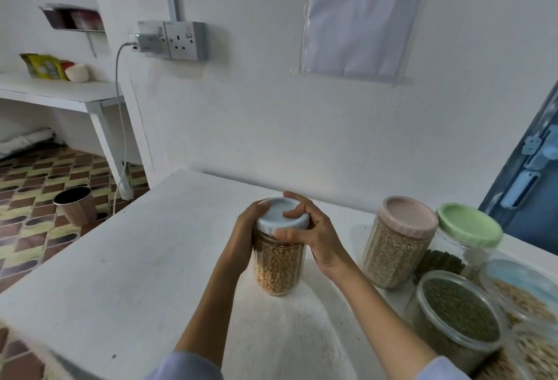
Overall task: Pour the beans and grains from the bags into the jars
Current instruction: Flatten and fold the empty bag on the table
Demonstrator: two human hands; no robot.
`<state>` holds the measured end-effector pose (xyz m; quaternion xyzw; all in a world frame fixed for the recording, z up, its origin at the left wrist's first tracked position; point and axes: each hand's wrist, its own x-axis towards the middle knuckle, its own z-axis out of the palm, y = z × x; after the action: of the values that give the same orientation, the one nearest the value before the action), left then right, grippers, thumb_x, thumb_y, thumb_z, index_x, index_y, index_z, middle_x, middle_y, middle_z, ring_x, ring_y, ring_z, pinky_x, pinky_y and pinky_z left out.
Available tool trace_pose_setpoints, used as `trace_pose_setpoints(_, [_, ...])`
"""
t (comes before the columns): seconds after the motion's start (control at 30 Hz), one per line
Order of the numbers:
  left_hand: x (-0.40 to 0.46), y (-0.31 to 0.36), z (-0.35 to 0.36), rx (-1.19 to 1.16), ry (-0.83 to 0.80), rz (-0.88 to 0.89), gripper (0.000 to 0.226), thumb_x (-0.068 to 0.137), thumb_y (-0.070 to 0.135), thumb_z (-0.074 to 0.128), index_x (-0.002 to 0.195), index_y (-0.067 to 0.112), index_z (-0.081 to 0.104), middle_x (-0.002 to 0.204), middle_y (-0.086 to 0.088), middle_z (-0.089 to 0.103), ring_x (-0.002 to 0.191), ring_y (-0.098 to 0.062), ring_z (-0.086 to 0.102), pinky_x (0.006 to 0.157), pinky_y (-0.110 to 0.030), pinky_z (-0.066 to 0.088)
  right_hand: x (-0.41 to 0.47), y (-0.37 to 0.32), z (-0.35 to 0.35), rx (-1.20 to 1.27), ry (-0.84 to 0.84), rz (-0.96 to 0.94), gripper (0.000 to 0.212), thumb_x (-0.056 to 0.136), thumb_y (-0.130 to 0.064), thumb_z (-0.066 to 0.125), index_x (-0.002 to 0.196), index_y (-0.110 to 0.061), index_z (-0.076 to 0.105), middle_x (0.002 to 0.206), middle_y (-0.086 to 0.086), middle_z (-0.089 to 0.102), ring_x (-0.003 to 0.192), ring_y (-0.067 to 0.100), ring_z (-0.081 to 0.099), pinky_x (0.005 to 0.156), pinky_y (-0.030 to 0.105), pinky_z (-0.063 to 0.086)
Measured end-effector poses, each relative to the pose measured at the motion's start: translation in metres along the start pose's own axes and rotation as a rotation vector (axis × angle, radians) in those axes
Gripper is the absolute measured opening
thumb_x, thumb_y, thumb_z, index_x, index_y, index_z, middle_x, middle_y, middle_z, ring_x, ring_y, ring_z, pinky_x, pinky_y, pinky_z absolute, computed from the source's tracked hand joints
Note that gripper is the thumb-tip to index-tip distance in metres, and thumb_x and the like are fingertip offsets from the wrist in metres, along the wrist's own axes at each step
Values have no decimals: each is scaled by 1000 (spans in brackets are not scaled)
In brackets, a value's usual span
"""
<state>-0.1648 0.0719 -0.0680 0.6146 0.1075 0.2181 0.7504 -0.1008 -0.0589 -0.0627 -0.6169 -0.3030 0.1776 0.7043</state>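
A clear jar (pixel 279 262) of yellow-tan beans stands upright on the white table (pixel 145 258), held between both hands. The left hand (pixel 246 236) wraps the jar's upper wall from the left side, fingers curled round the glass just under the lid, thumb tip up against the lid's edge. The right hand (pixel 315 237) grips the pale blue-white lid (pixel 282 216) from the right and above: its thumb lies along the lid's near rim, one finger bends down onto the lid's top face, and the others curl over the far edge. The lid sits level on the jar mouth, directly under the right fingers and just above the left ones. The beans fill the jar to a little below the left hand's grip.

To the right of the right wrist, apart from it, stands a pink-lidded jar (pixel 398 243) of pale grain. Just beyond that is a green-lidded jar (pixel 466 231) with dark green beans low inside. Nearer the person, below the right forearm, is an open container of green beans (pixel 456 319), and at the frame's right edge a container of tan grain (pixel 525 295), partly cut off.
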Motion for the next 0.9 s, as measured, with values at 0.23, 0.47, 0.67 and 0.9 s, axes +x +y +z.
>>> trace_pose_setpoints(0.23, [0, -10, -2, -29, 6, -26, 31, 95, 29, 42, 100, 11, 66, 90, -8, 71, 90, -22, 65, 70, -25, 51, -9, 3, 11, -262, 95, -230, 38, 50, -42, 81, 75, -28, 57, 132, -12, 51, 118, 0, 48, 93, 15, 44])
trace_pose_setpoints(0.47, [1, -14, 9, -67, 57, 21, 34, 92, 31, 42, 87, 15, 72, 84, -10, 72, 86, -24, 65, 73, -31, 53, -10, 7, 8, -248, 99, -209, 37, 53, -31, 86, 77, -25, 59, 134, -14, 51, 119, -3, 48, 96, 18, 44])
trace_pose_setpoints(0.67, [5, -21, 10, 12, 54, 204, 48, 74, 48, 45, 88, 10, 70, 86, -15, 70, 85, -27, 64, 75, -38, 51, -2, -2, -11, -88, -49, -84, 37, 54, 8, 84, 68, -17, 61, 129, -7, 58, 118, 10, 55, 93, 25, 49])
trace_pose_setpoints(0.9, [8, -22, 12, 16, 30, 193, 34, 73, 41, 46, 80, 15, 65, 70, 5, 70, 69, -4, 64, 62, -18, 51, 10, -7, -23, -110, -178, -11, 38, 52, 11, 83, 64, -15, 58, 124, -12, 63, 114, 8, 57, 90, 25, 50])
